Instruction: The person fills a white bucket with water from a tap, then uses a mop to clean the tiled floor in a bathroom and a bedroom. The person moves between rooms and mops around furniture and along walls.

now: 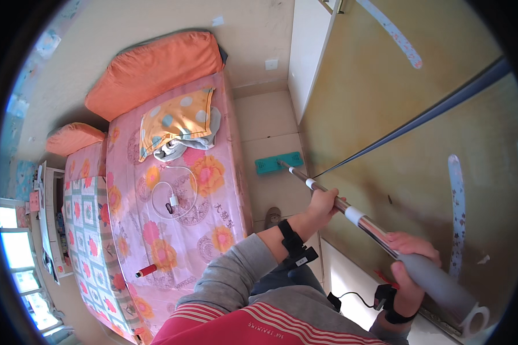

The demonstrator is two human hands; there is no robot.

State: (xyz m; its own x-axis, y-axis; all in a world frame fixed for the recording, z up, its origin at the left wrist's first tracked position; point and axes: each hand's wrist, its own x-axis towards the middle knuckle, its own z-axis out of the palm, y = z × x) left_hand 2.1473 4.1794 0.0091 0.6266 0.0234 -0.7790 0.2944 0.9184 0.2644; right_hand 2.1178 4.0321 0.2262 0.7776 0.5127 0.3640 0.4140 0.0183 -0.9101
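Observation:
A long mop [354,215] runs slantwise from the floor up past my right side. My left hand [322,206] is wrapped around the middle of its metal pole, between white collars. Higher up, at the start of the thick grey grip, my right hand [412,250] is closed around the handle. The flat teal mop head [263,164] rests on the tiled floor between the bed and the wardrobe-like panel. Each wrist wears a black strap with a small device. The underside of the mop head is hidden.
To the left, a bed [216,246] with a floral cover carries an orange dotted pillow [177,116], a white cable [196,185] and a red cylinder [146,271]. A tan panel [362,142] with a dark strap [414,123] stands close on the right. My shoe [273,217] is on the tiles.

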